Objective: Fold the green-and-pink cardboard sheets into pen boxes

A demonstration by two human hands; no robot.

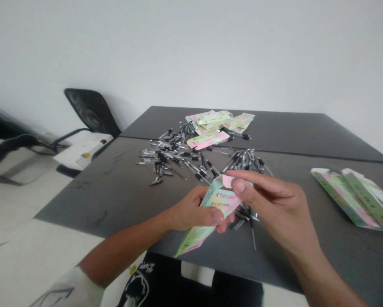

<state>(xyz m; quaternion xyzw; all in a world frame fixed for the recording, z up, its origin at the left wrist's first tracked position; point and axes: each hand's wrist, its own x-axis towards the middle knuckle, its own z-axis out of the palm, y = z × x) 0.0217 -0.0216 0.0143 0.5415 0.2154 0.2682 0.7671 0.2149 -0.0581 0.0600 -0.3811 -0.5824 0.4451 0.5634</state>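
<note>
A slim pastel green, yellow and pink carton (199, 236) is tilted above the table's front edge, its upper end toward the pens. My left hand (199, 213) wraps round its middle, thumb across the printed front. At the carton's upper end, my right hand (274, 202) pinches a small pink end flap between thumb and forefinger. The end there looks partly open; the inside is too dark to make out. Beyond my hands, a loose heap of clear pens with black grips (178, 153) spreads over the table, and part of it is hidden behind them.
Several flattened cartons (210, 121) lie piled behind the pens. More cartons (354, 198) rest at the right on the dark table (114, 187), which has a seam across it. A black mesh chair (89, 111) with papers on its seat stands at the left. A white wall is behind.
</note>
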